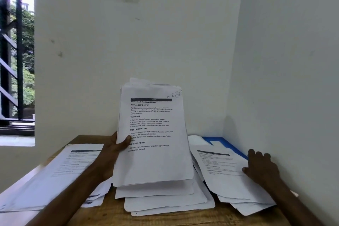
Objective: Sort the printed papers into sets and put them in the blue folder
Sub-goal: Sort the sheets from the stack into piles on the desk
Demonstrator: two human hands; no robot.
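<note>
Left hand [112, 149] pinches the printed stack [156, 161] — match the title above its thumb; right hand [261, 168] rests on the right-hand pile [222, 174].

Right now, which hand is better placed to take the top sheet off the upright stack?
Probably the right hand. It only rests on the right pile by the blue folder, apparently holding nothing; the left hand is occupied gripping the upright stack.
</note>
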